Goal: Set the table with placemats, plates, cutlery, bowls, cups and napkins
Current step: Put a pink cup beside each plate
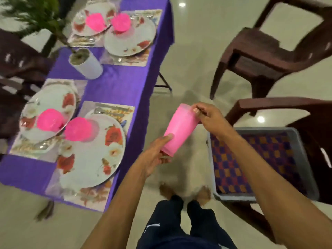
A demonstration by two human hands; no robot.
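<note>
Two hands are holding a stack of translucent pink plastic cups (179, 129) over the floor, beside the table (125, 83), which is draped in a purple cloth. The left hand (158, 151) is gripping the base of the stack, thumb lying along the cup wall, which is steadying it. The right hand (209, 117) is pinching the rim at the upper end, a grip judged suited to pulling one cup free from the rest. The stack is lying tilted, rim pointing away from the person, which is keeping both ends reachable.

Four floral white plates (93, 153) are resting on printed rectangular placemats (111, 112), each carrying a bright pink plastic bowl (78, 129). Cutlery is appearing beside the plates, blurred. No cup is standing on the table yet, so the cup step is judged to be starting.

A grey plastic crate (212, 168) holding a checked cloth is sitting on a brown plastic chair near the right hand, probably serving as the supply bin.
</note>
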